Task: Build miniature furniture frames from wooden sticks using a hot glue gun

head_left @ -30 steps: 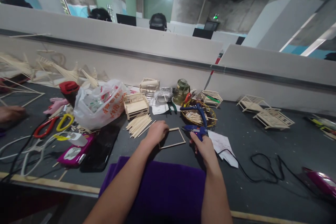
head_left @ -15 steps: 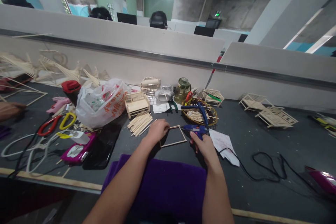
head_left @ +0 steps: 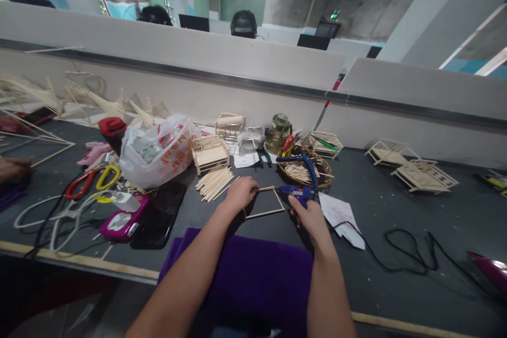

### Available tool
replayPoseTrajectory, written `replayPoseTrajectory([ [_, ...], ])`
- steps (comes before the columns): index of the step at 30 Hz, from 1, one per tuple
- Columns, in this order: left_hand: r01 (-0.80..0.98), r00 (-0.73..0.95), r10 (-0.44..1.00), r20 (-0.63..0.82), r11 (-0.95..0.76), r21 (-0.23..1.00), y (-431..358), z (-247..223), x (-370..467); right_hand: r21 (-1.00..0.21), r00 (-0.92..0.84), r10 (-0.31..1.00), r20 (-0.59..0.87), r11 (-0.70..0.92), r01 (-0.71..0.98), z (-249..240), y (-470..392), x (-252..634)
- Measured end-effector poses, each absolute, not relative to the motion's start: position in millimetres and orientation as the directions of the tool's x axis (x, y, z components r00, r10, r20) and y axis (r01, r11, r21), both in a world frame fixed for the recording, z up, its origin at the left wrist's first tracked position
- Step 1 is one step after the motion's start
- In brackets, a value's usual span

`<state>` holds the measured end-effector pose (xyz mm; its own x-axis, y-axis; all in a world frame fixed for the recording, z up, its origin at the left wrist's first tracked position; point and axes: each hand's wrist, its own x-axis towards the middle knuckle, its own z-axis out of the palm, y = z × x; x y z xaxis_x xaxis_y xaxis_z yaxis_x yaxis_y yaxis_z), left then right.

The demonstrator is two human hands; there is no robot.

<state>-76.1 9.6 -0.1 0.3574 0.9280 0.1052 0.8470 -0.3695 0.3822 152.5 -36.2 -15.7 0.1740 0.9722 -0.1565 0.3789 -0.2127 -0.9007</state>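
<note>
One rectangular pale-wood frame (head_left: 264, 214) is lying between the left hand (head_left: 241, 194), which is pinching its far side, and the right hand (head_left: 308, 214). The latter is gripping a blue plastic glue gun (head_left: 300, 194).

Blue pistol-shaped glue gun (head_left: 303, 193) in right hand (head_left: 309, 216): smooth plastic. Thin rectangular stick frame (head_left: 264, 214) at left hand (head_left: 240, 194): bare pale wood, matt. Loose straight sticks (head_left: 214, 183), just left of left hand: same raw wood. Dark grey surface (head_left: 396, 301) under hands: matt, smooth. Purple folded cloth (head_left: 261, 274), nearer than the hands: matt, velvety. Black flat phone (head_left: 160, 216), left of hands: glossy. White red-printed bag (head_left: 152, 156) beyond it: thin crinkled plastic, translucent. White creased sheet (head_left: 336, 210), right of right hand: matt paper.
</note>
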Motion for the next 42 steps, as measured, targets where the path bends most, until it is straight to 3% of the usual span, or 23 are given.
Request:
replayPoseTrajectory([
  [42,0.826,0.360,0.919,0.163,-0.395,0.402,11.2,-4.0,-76.4,-0.859,0.189,0.967,-0.169,-0.238,0.452,-11.8,-37.7,154.1],
])
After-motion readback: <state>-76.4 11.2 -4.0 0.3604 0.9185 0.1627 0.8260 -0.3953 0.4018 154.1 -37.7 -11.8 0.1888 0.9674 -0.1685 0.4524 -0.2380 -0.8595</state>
